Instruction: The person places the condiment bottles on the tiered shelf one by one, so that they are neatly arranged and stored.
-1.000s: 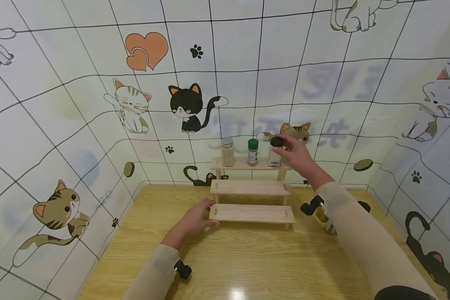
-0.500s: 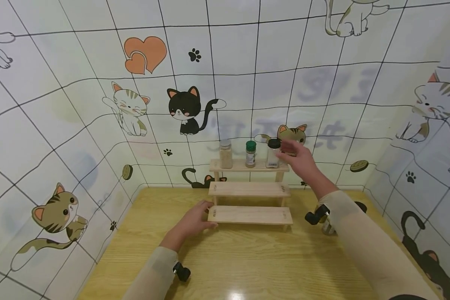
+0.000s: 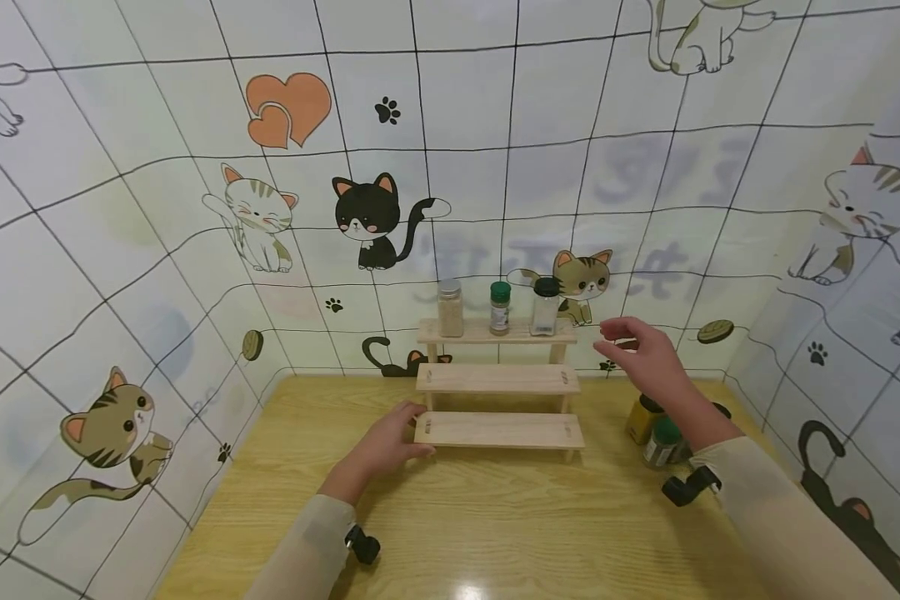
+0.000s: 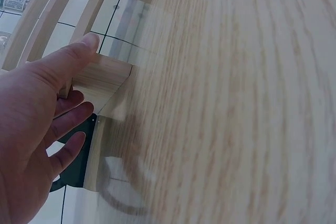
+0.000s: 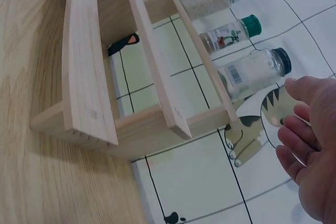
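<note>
Beside the wooden rack [image 3: 498, 379], a loosely curved right hand [image 3: 648, 354]

Along the top shelf [image 3: 476, 332] stand a silver-capped jar [image 3: 451, 312] of pale grains, a smaller green-capped jar [image 3: 499, 312] and a black-capped jar [image 3: 545, 312], all upright and apart; off the rack's right end hangs the right hand, near the black-capped jar but clear of it, fingers loosely bent, thumb held away from them; the left hand [image 3: 384, 442] holds the left end of the bottom shelf [image 3: 498, 431], thumb at the front edge, fingers bent behind it, though I cannot tell how firmly; on the table [image 3: 495, 517], near the right sleeve [image 3: 787, 504], a yellow container [image 3: 640, 423] and a green-capped bottle [image 3: 662, 446] sit side by side; a dark cap [image 3: 722, 411] shows beyond, partly hidden.
</note>
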The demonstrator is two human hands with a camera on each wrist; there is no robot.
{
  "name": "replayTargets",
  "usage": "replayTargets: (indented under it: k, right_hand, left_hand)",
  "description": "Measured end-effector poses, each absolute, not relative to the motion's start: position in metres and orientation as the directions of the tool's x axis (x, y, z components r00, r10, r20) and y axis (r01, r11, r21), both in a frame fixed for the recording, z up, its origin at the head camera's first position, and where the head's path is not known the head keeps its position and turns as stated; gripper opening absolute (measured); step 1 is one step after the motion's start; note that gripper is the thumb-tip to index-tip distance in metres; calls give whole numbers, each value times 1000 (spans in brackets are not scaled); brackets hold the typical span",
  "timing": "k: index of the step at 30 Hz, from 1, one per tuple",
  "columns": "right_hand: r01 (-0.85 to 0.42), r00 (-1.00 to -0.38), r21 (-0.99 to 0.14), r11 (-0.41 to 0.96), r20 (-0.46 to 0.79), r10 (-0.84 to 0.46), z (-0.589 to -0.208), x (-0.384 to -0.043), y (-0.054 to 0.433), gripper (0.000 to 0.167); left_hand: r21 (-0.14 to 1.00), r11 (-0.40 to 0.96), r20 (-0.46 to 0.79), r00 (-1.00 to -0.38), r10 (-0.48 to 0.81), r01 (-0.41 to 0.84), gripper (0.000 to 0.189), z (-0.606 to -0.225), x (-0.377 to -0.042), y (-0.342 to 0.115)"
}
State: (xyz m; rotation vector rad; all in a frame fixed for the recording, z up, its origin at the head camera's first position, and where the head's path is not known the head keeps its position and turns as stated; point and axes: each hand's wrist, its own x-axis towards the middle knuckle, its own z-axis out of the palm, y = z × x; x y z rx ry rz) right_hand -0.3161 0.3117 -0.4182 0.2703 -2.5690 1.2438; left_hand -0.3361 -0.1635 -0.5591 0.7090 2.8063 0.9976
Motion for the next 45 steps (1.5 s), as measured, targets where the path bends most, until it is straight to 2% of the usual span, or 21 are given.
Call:
replayTargets:
  k: [16, 24, 36, 45]
  right_hand:
    - [-284, -910, -641, 713, 414, 10, -446, -256, 369, 40]
    - [-254, -887, -563, 786, 461, 43, -463, -238, 390, 37]
    - [-240, -843, -543, 805, 527, 104, -505, -219, 415, 34]
    - [-148, -866, -575, 804, 469, 176, -524, -210, 419, 43]
  left_hand:
    - [631, 669, 75, -889, 451, 393, 75, -559, -337, -164]
    - [632, 671, 71, -891, 448, 388, 73, -556, -335, -163]
    - [628, 674, 66, -890, 451, 388, 76, -557, -336, -164]
    - [638, 666, 70, -890, 450, 386, 76, -557, -335, -163]
